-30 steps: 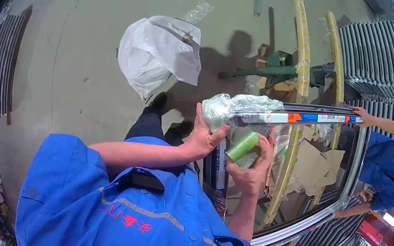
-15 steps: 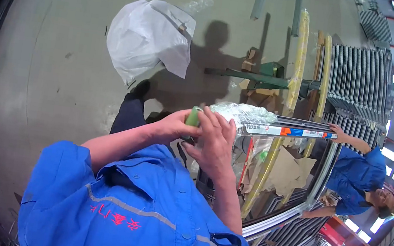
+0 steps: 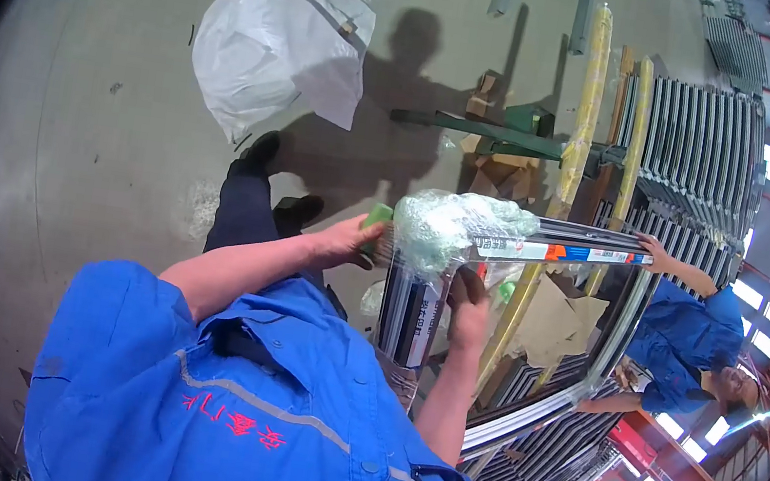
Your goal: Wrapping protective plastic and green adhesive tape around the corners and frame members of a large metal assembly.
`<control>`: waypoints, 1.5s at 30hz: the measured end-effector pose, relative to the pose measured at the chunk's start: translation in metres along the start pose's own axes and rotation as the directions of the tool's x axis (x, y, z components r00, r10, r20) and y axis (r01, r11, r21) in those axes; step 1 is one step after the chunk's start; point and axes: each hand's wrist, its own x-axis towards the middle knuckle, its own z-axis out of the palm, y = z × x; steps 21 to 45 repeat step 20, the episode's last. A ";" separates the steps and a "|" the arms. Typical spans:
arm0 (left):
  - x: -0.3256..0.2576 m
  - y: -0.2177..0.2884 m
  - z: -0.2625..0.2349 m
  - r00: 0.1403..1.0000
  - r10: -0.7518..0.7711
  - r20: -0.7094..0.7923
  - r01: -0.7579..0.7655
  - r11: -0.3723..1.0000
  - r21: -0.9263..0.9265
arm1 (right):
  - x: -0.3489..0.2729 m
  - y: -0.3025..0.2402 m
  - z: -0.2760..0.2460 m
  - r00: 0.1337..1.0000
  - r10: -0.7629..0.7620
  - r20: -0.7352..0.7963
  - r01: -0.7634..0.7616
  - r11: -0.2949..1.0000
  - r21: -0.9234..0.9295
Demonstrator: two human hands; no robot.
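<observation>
Film (image 3: 451, 225) swathes the profile bundle (image 3: 561, 250); left hand (image 3: 346, 240) grips a green roll (image 3: 375, 224).

Open concrete floor (image 3: 95, 131) lies to the left, broken only by a white plastic bag (image 3: 279, 49). To the right the way is crowded: a bundle of metal bars (image 3: 551, 249) with a film-wrapped end (image 3: 450, 230), yellow-wrapped rails (image 3: 576, 139), stacked grey racks (image 3: 702, 157), cardboard scraps (image 3: 551, 323) and a co-worker's hand (image 3: 648, 244) on the bundle's far end.
</observation>
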 end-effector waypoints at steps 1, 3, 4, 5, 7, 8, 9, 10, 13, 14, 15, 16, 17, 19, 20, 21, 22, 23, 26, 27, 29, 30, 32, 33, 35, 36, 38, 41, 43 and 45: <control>0.005 0.001 0.011 0.999 0.006 -0.036 -0.005 0.999 0.043 | 0.010 0.014 0.004 0.995 0.075 0.066 -0.080 0.994 0.079; 0.012 -0.011 0.023 0.999 -0.008 -0.038 0.008 1.000 0.002 | 0.026 0.030 0.014 0.980 0.143 0.139 -0.164 0.974 0.158; 0.013 -0.016 0.024 0.999 -0.016 -0.040 0.015 0.999 -0.045 | 0.032 0.035 0.019 0.946 0.188 0.263 -0.274 0.899 0.342; 0.015 -0.018 0.019 0.996 -0.090 0.009 0.090 0.996 0.021 | 0.034 0.041 0.024 0.900 0.203 0.386 -0.389 0.775 0.499; 0.013 -0.029 0.009 0.998 -0.064 -0.029 0.066 0.996 0.068 | 0.017 0.011 0.045 0.857 0.259 0.445 -0.488 0.687 0.539; 0.014 -0.031 0.006 0.998 -0.050 -0.038 0.055 0.990 0.131 | 0.011 -0.001 0.050 0.824 0.303 0.480 -0.558 0.586 0.588; 0.019 -0.027 0.012 0.998 -0.058 -0.028 0.062 0.987 0.151 | 0.060 0.030 0.041 0.833 0.291 0.471 -0.545 0.579 0.606; 0.026 -0.025 0.017 0.997 -0.075 -0.036 0.081 0.980 0.180 | 0.070 0.077 -0.006 0.839 0.148 0.524 -0.386 0.840 0.382; 0.035 -0.022 0.022 0.986 -0.152 -0.068 0.163 0.964 0.208 | 0.081 0.096 0.007 0.805 0.032 0.592 -0.109 0.990 0.095; 0.037 -0.023 0.022 0.974 -0.212 -0.079 0.224 0.953 0.205 | 0.081 0.089 0.007 0.820 0.038 0.571 -0.080 0.996 0.048; 0.041 -0.029 0.022 0.974 -0.211 -0.085 0.225 0.951 0.210 | 0.088 0.093 0.008 0.818 0.033 0.574 -0.078 0.995 0.055; 0.045 -0.039 0.023 0.978 -0.203 -0.042 0.208 0.963 0.172 | 0.096 0.096 0.010 0.775 -0.086 0.627 0.119 0.993 -0.011; 0.051 -0.049 0.020 0.981 -0.195 0.002 0.193 0.972 0.134 | 0.103 0.099 0.012 0.708 -0.192 0.680 0.316 0.947 -0.062; 0.059 -0.061 0.010 0.983 -0.152 0.101 0.138 0.982 0.131 | 0.110 0.099 0.014 0.650 -0.166 0.741 0.418 0.893 -0.167; 0.062 -0.061 0.004 0.973 -0.107 0.204 0.085 0.990 0.115 | 0.113 0.100 0.016 0.596 -0.120 0.794 0.517 0.814 -0.266; 0.062 -0.061 0.004 0.973 -0.107 0.204 0.085 0.990 0.115 | 0.113 0.100 0.016 0.596 -0.120 0.794 0.517 0.814 -0.266; 0.062 -0.061 0.004 0.973 -0.107 0.204 0.085 0.990 0.115 | 0.113 0.100 0.016 0.596 -0.120 0.794 0.517 0.814 -0.266; 0.062 -0.061 0.004 0.973 -0.107 0.204 0.085 0.990 0.115 | 0.113 0.100 0.016 0.596 -0.120 0.794 0.517 0.814 -0.266; 0.062 -0.061 0.004 0.973 -0.107 0.204 0.085 0.990 0.115 | 0.113 0.100 0.016 0.596 -0.120 0.794 0.517 0.814 -0.266; 0.062 -0.061 0.004 0.973 -0.107 0.204 0.085 0.990 0.115 | 0.113 0.100 0.016 0.596 -0.120 0.794 0.517 0.814 -0.266; 0.062 -0.061 0.004 0.973 -0.107 0.204 0.085 0.990 0.115 | 0.113 0.100 0.016 0.596 -0.120 0.794 0.517 0.814 -0.266; 0.062 -0.061 0.004 0.973 -0.107 0.204 0.085 0.990 0.115 | 0.113 0.100 0.016 0.596 -0.120 0.794 0.517 0.814 -0.266; 0.062 -0.061 0.004 0.973 -0.107 0.204 0.085 0.990 0.115 | 0.113 0.100 0.016 0.596 -0.120 0.794 0.517 0.814 -0.266; 0.062 -0.061 0.004 0.973 -0.107 0.204 0.085 0.990 0.115 | 0.113 0.100 0.016 0.596 -0.120 0.794 0.517 0.814 -0.266; 0.062 -0.061 0.004 0.973 -0.107 0.204 0.085 0.990 0.115 | 0.113 0.100 0.016 0.596 -0.120 0.794 0.517 0.814 -0.266; 0.062 -0.061 0.004 0.973 -0.107 0.204 0.085 0.990 0.115 | 0.113 0.100 0.016 0.596 -0.120 0.794 0.517 0.814 -0.266; 0.062 -0.061 0.004 0.973 -0.107 0.204 0.085 0.990 0.115 | 0.113 0.100 0.016 0.596 -0.120 0.794 0.517 0.814 -0.266; 0.062 -0.061 0.004 0.973 -0.107 0.204 0.085 0.990 0.115 | 0.113 0.100 0.016 0.596 -0.120 0.794 0.517 0.814 -0.266; 0.062 -0.061 0.004 0.973 -0.107 0.204 0.085 0.990 0.115 | 0.113 0.100 0.016 0.596 -0.120 0.794 0.517 0.814 -0.266; 0.062 -0.061 0.004 0.973 -0.107 0.204 0.085 0.990 0.115 | 0.113 0.100 0.016 0.596 -0.120 0.794 0.517 0.814 -0.266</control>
